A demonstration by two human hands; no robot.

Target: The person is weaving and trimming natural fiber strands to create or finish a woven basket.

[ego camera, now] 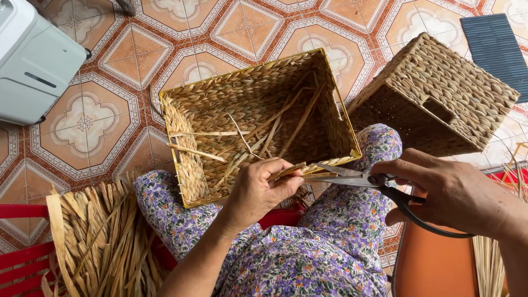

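Here, left hand (pixel 258 190) pinches straw strand (pixel 287 171) — scissors (pixel 352 179) half-open.

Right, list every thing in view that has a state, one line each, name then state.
Unfinished basket: open side up, resting on the lap, loose strands sticking out inside.
Scissors: blades nearly closed, at a strand on the basket rim.
Left hand: pinching that strand.
Right hand: gripping the scissor handles.
Second basket: tipped over on the floor.
Straw bundle: loose, uncut.
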